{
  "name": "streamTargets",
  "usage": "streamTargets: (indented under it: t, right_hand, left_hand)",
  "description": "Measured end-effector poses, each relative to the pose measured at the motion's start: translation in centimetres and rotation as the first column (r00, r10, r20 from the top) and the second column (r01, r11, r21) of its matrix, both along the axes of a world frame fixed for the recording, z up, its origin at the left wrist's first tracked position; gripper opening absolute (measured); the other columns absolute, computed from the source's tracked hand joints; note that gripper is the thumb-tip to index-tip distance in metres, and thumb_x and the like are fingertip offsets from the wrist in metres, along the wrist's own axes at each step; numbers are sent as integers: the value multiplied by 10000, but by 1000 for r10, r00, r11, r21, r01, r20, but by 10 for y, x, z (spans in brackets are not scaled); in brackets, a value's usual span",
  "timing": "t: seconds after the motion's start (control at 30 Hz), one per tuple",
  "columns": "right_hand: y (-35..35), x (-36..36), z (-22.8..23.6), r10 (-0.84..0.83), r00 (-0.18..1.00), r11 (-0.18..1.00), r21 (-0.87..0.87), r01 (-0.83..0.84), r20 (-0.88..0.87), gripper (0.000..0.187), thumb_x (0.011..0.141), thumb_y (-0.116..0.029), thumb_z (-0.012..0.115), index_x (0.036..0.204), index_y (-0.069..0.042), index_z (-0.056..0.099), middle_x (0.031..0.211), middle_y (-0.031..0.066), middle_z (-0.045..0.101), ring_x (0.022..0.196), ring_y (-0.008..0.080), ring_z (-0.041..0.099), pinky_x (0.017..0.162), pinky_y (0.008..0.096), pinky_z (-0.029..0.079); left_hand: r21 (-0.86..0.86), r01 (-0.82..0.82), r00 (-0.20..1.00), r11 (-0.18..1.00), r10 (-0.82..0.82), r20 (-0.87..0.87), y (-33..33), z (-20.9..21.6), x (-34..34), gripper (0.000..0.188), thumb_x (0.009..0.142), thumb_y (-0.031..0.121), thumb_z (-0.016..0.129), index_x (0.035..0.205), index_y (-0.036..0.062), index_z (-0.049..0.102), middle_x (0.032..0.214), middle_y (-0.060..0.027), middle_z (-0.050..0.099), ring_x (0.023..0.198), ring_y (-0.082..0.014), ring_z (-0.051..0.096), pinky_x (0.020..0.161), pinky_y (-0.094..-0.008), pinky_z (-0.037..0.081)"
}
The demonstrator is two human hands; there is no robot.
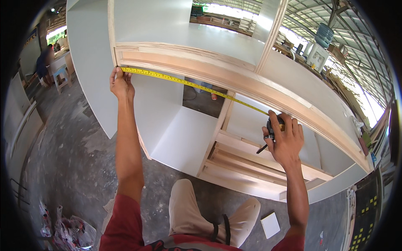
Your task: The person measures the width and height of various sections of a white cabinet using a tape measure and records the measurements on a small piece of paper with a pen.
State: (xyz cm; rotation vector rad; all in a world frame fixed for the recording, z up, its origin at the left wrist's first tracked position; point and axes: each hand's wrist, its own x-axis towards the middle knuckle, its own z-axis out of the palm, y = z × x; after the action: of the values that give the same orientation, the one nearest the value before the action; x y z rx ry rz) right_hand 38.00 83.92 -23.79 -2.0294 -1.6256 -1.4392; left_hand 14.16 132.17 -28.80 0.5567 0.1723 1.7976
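tape pulled across cabinet front, one hand at each end

hands well apart. left hand [122,85], upper left of center, has fingertips pinched on the end of the yellow tape [167,77], right by the left end of the light wood rail [188,67]; probably pinned there so the end can't slip. right hand [289,144], right of center, is wrapped round the dark tape case [272,125], likely to pull against the left and get the strip straight. a thin black stick [261,149], maybe a pen, pokes out below that grip; seems tucked there so it's handy without letting go of the case. exact finger contact on it is hard to see.

tape runs from upper left down to right of center, just under the rail and over the top of the divider [213,138]; following the rail looks like the reason for its slant. numbers too small to read.

cabinet [182,129] fills the middle, open side facing the person, which gives both arms room to reach in. white square piece [270,224] lies on the floor [83,146], lower right, out of the hands' way. plastic bags [73,232] sit lower left.
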Motion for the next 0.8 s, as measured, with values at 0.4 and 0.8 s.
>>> streamTargets:
  t: [0.4,0.8]
  right_hand:
    - [40,-13,-9,32,999,999,-33,-32,9,624,740,-380,791,1308,-198,607,1130,86,575,906,233,521,694,363,408]
    - [63,-28,-16,10,1000,996,89,-9,-12,502,784,-382,767,1246,-223,649,1109,64,565,883,231,525,678,357,425]
  left_hand:
    - [16,-43,998,999,43,-47,1,-2,-1,309,942,80,684,1208,7,544,992,-120,685,819,-209,665,747,-330,584]
    - [40,8,1000,999,-7,-13,1,-5,-2,316,947,114,690,1210,12,549,977,-123,687,766,-196,655,699,-318,567]
